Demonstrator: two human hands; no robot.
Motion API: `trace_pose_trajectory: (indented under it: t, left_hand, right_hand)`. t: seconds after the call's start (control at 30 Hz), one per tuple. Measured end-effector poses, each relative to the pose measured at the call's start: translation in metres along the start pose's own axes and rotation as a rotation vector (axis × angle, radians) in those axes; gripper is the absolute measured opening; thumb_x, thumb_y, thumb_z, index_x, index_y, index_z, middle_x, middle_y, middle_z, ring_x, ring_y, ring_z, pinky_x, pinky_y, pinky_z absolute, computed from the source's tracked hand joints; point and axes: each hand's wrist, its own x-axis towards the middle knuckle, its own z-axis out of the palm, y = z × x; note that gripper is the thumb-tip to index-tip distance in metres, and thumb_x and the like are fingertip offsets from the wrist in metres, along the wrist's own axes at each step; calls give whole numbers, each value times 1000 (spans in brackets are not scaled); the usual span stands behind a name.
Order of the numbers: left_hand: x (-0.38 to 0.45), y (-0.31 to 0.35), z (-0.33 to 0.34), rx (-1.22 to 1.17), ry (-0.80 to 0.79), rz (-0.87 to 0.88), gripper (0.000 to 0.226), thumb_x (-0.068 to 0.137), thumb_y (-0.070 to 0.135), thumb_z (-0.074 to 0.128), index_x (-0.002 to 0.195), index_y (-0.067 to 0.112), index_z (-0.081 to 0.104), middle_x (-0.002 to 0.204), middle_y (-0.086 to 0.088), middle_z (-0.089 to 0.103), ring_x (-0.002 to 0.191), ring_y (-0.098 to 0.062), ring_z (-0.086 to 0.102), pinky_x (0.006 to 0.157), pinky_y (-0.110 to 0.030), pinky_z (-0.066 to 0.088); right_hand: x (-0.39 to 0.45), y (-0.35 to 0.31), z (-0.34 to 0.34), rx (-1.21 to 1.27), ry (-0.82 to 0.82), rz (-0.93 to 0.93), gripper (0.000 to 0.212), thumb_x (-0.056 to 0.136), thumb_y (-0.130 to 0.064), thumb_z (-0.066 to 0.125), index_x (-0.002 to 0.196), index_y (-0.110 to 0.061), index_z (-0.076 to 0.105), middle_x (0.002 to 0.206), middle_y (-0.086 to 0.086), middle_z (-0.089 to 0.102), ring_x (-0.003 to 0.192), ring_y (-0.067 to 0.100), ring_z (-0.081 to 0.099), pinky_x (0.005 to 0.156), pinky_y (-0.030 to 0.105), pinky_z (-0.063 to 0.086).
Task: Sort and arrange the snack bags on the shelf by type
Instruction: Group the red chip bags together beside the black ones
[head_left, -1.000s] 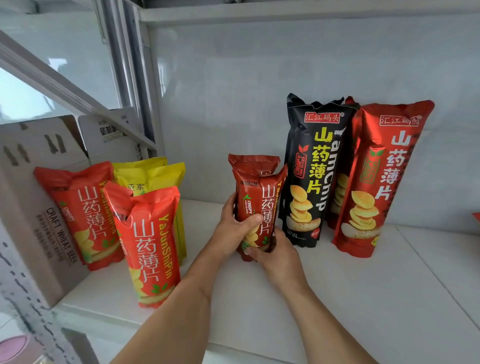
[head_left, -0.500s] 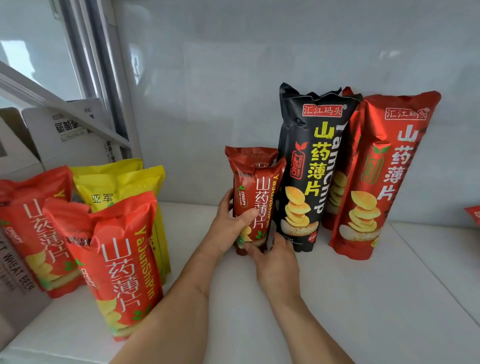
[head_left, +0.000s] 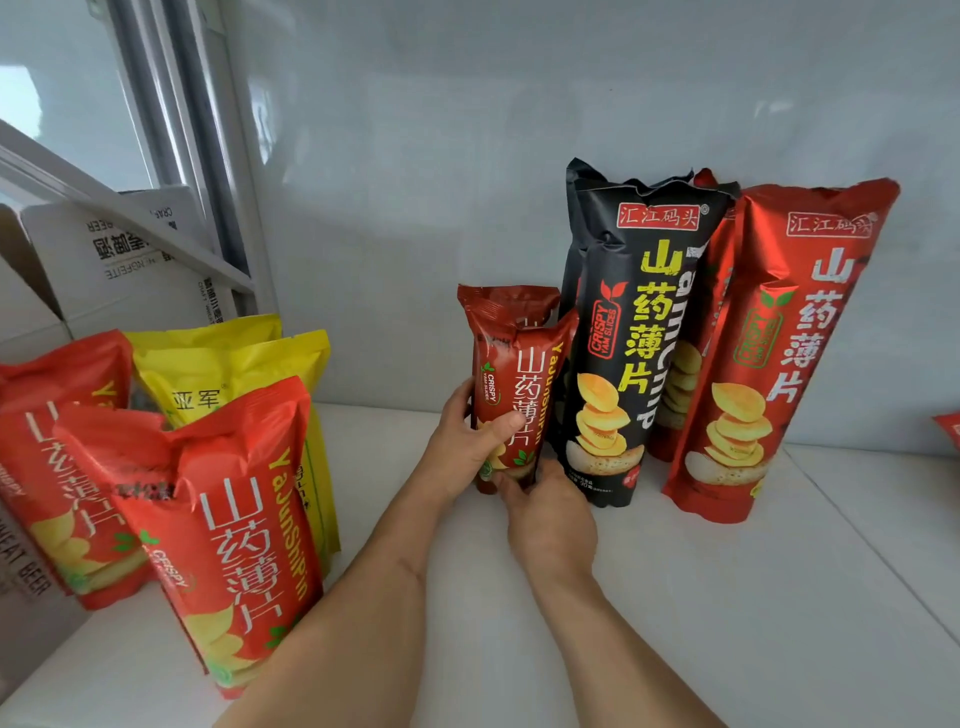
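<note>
White shelf board (head_left: 753, 597) runs under everything we see, backed by a pale glossy wall (head_left: 467, 156). At far left a printed cardboard box (head_left: 119, 260) stands behind a metal frame bar (head_left: 130, 223). In front of it we find two orange-red bags (head_left: 228, 525), one behind the other, and two yellow bags (head_left: 228, 374) standing just behind them. At the right a tall black bag (head_left: 628, 332) leans against the wall with a second black one close behind it, and a tall red foil bag (head_left: 779, 353) stands just beside it, another red one tucked behind. A red corner of one more packet (head_left: 948, 428) peeks in at the right edge.

Between these groups, touching the black bag's left side, stand two small dark-red bags (head_left: 514, 384), one behind the other. Our left hand (head_left: 467, 441) wraps the front one from the left, thumb laid across its face and fingers hidden behind. Our right hand (head_left: 545, 514) cups its bottom edge from below and in front, fingertips curled onto the base. Both forearms reach in from the lower edge, converging on that bag.
</note>
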Motion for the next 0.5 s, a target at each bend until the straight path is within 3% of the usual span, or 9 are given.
trace_pose_trajectory:
  t: [0.13,0.33,0.5]
  left_hand:
    - [7,-1,0,16,-3,-9,103,61,64,79,149,34,34,143,6,52,118,-11,60,82,-19,54]
    - [15,-6,1,7,-11,-13,99,65,58,78,150,31,33,142,7,51,113,-3,59,75,-14,53]
    - [16,-5,2,8,-7,-26,93,72,54,79,150,31,33,142,6,51,112,-6,59,80,-17,51]
  right_hand:
    - [8,-5,2,-45,25,19,42,91,-46,60,125,-24,50,114,-3,67,105,22,63,74,31,49]
    - [17,-5,8,-88,72,52,41,90,-50,58,121,-24,52,109,-2,69,101,22,64,73,32,50]
    - [20,-6,11,-94,96,53,41,89,-51,59,120,-25,52,108,-2,69,100,22,65,74,34,52]
